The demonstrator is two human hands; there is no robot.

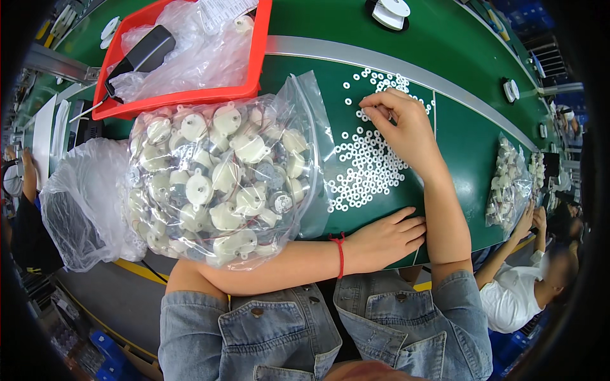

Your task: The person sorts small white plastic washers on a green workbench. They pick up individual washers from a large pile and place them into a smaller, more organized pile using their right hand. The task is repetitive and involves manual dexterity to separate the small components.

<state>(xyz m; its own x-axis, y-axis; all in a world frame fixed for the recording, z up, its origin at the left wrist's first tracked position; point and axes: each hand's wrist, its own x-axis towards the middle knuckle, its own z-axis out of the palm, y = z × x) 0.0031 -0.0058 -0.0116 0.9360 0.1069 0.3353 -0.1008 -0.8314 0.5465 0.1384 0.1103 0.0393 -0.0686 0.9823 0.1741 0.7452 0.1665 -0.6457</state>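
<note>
Many small white ring-shaped washers (365,168) lie spread on the green table, thinning out toward its far side. Over the far part of them is my right hand (403,124), its fingers curled and thumb and forefinger nearly together; whether a washer is between them I cannot make out. My left hand (384,242), below a red cord bracelet (340,254), lies flat near the table's front edge with fingers stretched and nothing in it. Against my left forearm rests a large clear plastic bag (318,136) full of cream-coloured small motors (199,189) with thin wires.
A red bin (262,44) behind the bag holds crumpled plastic and a black device (149,49) with a cord. A crumpled clear bag (86,203) sits at the left. White spools (391,9) stand beyond the metal rail (318,51). At right, a person (515,292) handles another bag (505,184).
</note>
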